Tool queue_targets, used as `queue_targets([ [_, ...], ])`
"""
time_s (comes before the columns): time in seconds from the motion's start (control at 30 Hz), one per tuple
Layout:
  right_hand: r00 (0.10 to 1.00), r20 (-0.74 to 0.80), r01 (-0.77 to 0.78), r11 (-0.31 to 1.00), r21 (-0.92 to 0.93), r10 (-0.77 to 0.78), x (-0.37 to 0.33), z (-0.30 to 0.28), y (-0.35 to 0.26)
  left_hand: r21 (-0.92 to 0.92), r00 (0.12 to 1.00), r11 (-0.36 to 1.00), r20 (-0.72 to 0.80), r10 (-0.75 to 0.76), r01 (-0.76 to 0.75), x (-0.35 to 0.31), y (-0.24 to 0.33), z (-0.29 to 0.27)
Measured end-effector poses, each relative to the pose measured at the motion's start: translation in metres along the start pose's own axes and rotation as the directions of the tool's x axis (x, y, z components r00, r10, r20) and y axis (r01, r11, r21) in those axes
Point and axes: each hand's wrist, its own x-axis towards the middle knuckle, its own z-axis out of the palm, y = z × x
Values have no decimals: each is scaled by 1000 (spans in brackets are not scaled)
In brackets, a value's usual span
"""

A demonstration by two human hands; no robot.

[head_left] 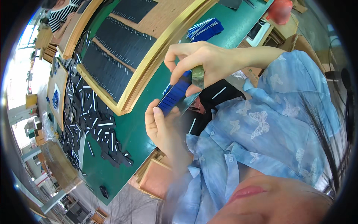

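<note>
Both my hands are raised over the near edge of the green table, with a stack of narrow blue strips (175, 93) between them. The thumb and fingers of my left hand (158, 125) pinch the lower end of the stack. My right hand (201, 61) curls over the upper end, its fingers bent and the thumb below. A flat, shiny olive-grey piece (197, 76) lies against its thumb side; I cannot tell what it is. Just beyond my hands runs the edge of a wooden-framed tray (143, 72) with dark strips (123, 41) laid in rows.
Another bundle of blue strips (207, 30) lies on the green table (138, 127). Loose black pieces with white strips (99, 128) are heaped at left. Black cloth (225, 93) is by my lap. A person in a striped top (61, 18) is at far left; a red bag (279, 11), far right.
</note>
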Motion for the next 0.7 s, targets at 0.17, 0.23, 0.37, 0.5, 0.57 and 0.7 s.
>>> queue_targets([
  [0.17, 1000, 3, 7, 1000, 15, -7, 3, 2, 0, -14, 1000, 1000, 3, -17, 17, -1, 5, -1],
  [0.23, 1000, -5, 13, 999, -34, -13, -4, -2, 0, -12, 999, 999, 36, -30, 31, 4, 1, 3],
  [0.37, 999, 1, 34, 999, -25, -34, 2, 0, -2, -16, 1000, 1000, 17, -14, 14, 1, 2, -2],
  [0.5, 998, -8, 61, 994, -92, -62, -1, 1, -3, -7, 1000, 1000, 11, -10, 10, 0, -1, -3],
  [0.57, 998, -4, 55, 991, -119, -56, -2, 1, -5, 1, 1000, 1000, 14, -14, 14, -1, 1, -1],
  [0.7, 998, 5, 70, 991, -117, -70, 0, 1, -5, -12, 1000, 1000, -4, -12, 12, -2, 1, -2],
])
